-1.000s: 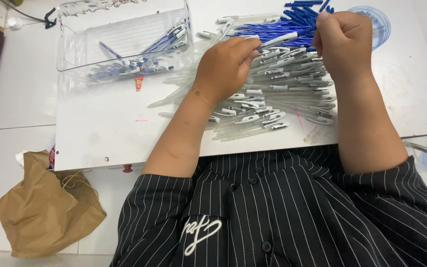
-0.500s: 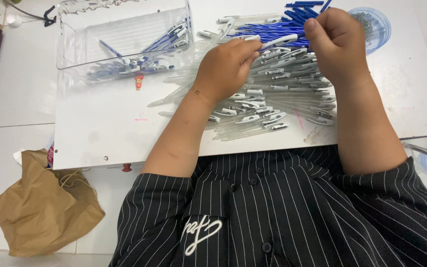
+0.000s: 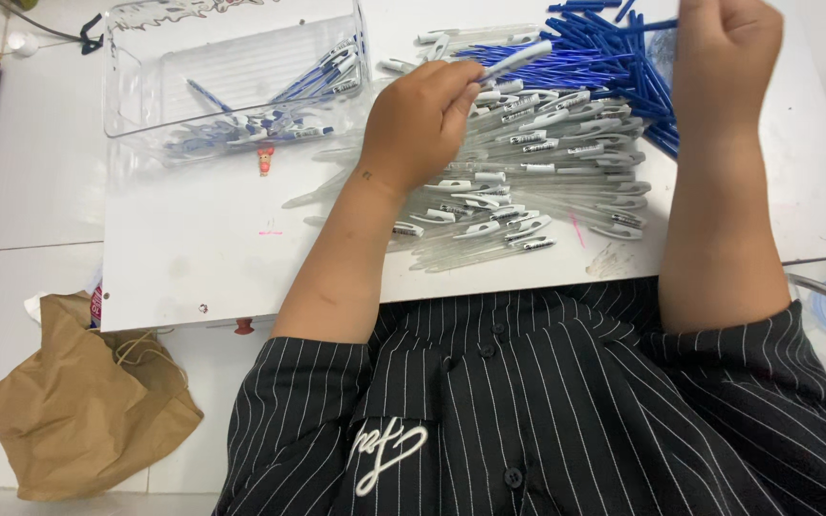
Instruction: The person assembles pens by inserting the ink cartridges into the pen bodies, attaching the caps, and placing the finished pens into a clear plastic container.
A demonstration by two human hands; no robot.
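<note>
Head view: the left hand (image 3: 424, 113) is curled over a loose heap of clear pen barrels (image 3: 528, 191) on the white tabletop (image 3: 193, 239), and its fingertips pinch one clear barrel (image 3: 518, 59) that sticks out toward the upper right. The right hand (image 3: 727, 48) is raised above the far edge of a pile of blue refills (image 3: 614, 62); its fingers are folded in, but whether they hold a refill is hidden behind the back of the hand, so I cannot tell. Finished pens (image 3: 317, 81) lie inside a clear plastic box (image 3: 231, 72) at the upper left, well apart from both hands. A brown paper bag (image 3: 88, 401) sits on the floor to the left, below the tabletop edge.

What could go wrong, judged from how things lie: the barrel heap runs close to the near edge of the tabletop, just above the striped shirt (image 3: 576, 411), and the left forearm rests across it, so a sweep of that arm could roll barrels off into the lap or onto the floor. The pinch on the barrel is a light fingertip hold on a smooth round tube, which may slip or twist if a refill is pushed in off line. The blue refills are thin and crossed over each other, so pulling one out could drag its neighbours along and scatter them toward the right edge
</note>
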